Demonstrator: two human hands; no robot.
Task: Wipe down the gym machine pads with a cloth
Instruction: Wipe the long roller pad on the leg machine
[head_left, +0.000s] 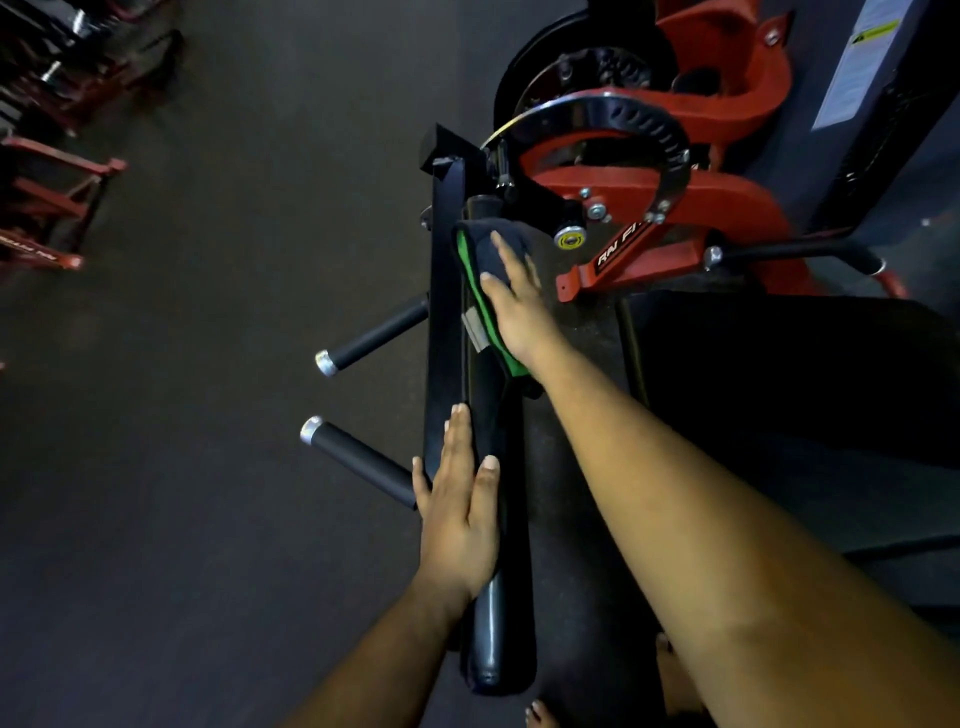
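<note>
- Left of the long black pad (491, 613), two black handles (358, 460) jut out over open dark floor (208, 364).
- The black upright bar (444, 312) runs just beside the pad's left edge.
- The red frame (675, 208) and chrome ring (649, 130) crowd its far end.

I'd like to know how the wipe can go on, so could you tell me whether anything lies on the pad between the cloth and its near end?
Yes: the left hand rests flat on the long black roller pad, below the black and green cloth that the right hand presses at the far end. Nothing else visible lies on the pad.
</note>
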